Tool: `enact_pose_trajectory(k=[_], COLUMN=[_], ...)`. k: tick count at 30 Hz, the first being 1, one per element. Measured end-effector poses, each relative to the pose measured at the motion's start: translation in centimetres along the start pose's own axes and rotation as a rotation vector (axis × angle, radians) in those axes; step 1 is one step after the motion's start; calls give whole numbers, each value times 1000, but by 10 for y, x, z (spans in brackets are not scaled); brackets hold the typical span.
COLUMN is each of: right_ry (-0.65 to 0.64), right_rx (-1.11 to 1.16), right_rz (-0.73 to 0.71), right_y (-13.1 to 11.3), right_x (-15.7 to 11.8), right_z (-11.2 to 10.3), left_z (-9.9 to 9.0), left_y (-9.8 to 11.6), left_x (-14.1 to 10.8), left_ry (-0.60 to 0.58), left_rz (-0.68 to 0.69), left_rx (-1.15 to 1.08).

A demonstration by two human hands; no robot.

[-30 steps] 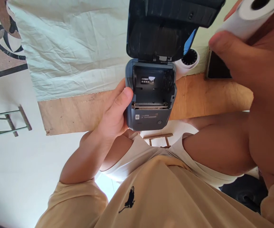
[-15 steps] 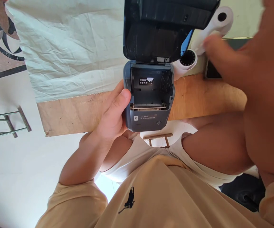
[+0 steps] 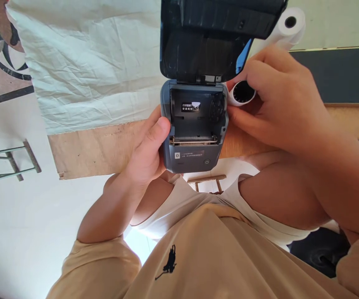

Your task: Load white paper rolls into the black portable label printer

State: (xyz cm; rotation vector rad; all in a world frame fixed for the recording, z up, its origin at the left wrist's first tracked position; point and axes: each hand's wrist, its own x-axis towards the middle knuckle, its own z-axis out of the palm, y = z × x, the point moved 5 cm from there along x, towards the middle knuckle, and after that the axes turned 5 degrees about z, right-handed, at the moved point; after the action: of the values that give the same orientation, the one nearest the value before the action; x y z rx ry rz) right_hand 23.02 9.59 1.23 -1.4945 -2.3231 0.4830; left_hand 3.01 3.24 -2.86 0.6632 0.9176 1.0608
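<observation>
My left hand (image 3: 150,147) is closed round the left side of a dark grey label printer (image 3: 188,161), thumb on its edge. The printer's black lid (image 3: 198,45) is swung up, and the compartment below it holds no roll. Just right of the printer, my right hand (image 3: 286,95) has its fingers round a white paper roll (image 3: 233,99) with a black core. Its thumb lies below the roll and the other fingers are above and behind it. Most of that roll is hidden by the hand and the printer.
Another white paper roll (image 3: 297,27) lies behind my right hand. A flat dark panel (image 3: 347,77) is at the right of the table. Pale green cloth (image 3: 98,66) covers part of the wooden table (image 3: 95,149). A stool-like frame (image 3: 14,160) stands on the floor at left.
My right hand has come in from the right and closed on the nearer paper roll, whose end has shifted slightly toward me. The left hand and printer have hardly moved.
</observation>
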Motion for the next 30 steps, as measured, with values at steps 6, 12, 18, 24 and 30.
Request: enact_pose_trajectory(k=[6,12,18,24,30], right_ry=[0,46,44,84,29], right_rx=[-47,-235,-146,-183,-186], right_rz=[-31,75,-79,2,-35], right_y=[1,6,2,7,7], right_x=[-7,-9,-16,-16,-14], right_z=[-6,-13,-11,-13,-9], left_z=[0,-2,-1,2,1], left_y=[2,0,0,2,1], left_x=[2,2,0,-1,-1], left_ry=[-7,-23,-28,-43,-5], left_rz=[126,76,61,51,17], left_rx=[-50,-46,-9,-12,18])
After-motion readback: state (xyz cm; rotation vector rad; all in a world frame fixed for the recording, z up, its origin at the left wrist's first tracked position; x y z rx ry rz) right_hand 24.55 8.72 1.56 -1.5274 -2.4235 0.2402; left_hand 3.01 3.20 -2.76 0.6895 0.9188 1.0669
